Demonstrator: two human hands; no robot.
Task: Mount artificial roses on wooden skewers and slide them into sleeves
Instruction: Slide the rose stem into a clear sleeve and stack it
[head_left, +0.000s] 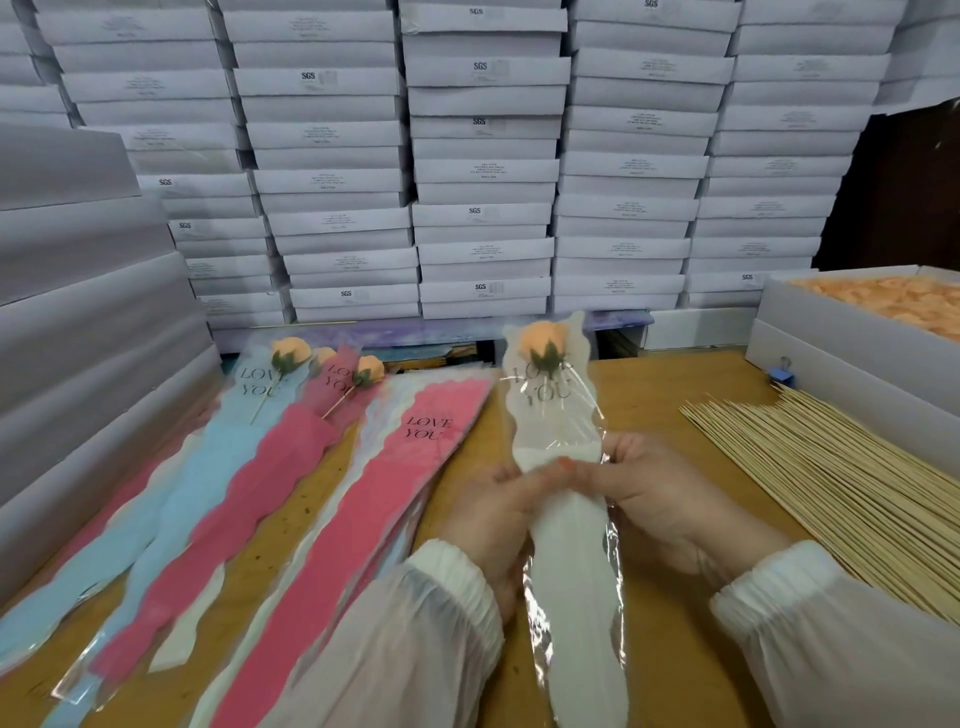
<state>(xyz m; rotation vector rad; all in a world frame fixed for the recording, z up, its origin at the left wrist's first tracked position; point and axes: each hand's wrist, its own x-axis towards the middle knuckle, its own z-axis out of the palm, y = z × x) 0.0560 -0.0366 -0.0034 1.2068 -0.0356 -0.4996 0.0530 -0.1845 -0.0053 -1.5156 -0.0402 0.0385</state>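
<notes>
- Head view: my left hand and my right hand hold a white scallop-edged paper sleeve with a clear plastic front above the brown wooden table.
- Left fingers curl round the sleeve's left edge, thumb pressed across its front; right fingers are wrapped behind the right edge. Both hands are clamped on the sleeve at mid-length.
- A peach artificial rose with a green calyx sits inside the sleeve's top, above the printed "LOVE YOU"; its thin wooden skewer runs down behind the clear film.
- Left of my hands: a pink scallop-edged sleeve lies flat on a fanned pile of sleeves.
- Further left: a light blue sleeve with a rose in it and a second pink sleeve with a rose in it, overlapping.
- Right: a spread bundle of bare wooden skewers on the table.
- Far right: an open white cardboard box of peach rose heads; a blue binder clip beside it.
- Behind: stacked flat white cartons, some marked "SGS".
</notes>
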